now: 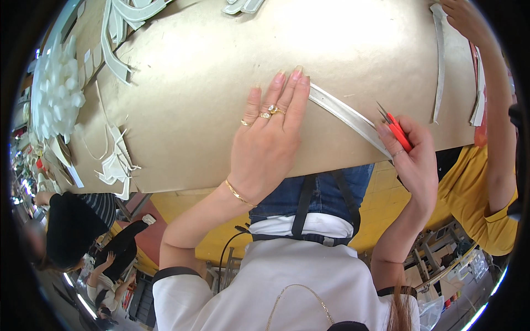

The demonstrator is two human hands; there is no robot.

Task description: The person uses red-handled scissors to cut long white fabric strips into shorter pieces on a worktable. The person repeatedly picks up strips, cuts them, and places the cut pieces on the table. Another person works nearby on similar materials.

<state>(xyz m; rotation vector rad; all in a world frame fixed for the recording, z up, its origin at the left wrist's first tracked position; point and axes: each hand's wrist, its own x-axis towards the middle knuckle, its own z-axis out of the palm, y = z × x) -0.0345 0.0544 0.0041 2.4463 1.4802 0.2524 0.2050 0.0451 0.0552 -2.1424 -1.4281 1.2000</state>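
My left hand [268, 135] lies flat on the brown-covered table [204, 110], fingers stretched out. Its fingertips cover one end of a narrow white strip [346, 114] with raised edges. The strip slants down to the right, and its other end reaches my right hand [417, 165]. Closed in that hand are small red-handled thread snips [398, 132], with thin pointed metal blades turned toward the far side. Whether my right fingers also pinch the strip's near end, I cannot tell.
Curved pale pieces [115, 49] and a heap of white translucent pieces [58, 91] lie at left, with thin scraps [117, 163] nearer the edge. On the right, a co-worker's arm [499, 121] reaches over the table beside a long grey-white strip [439, 71].
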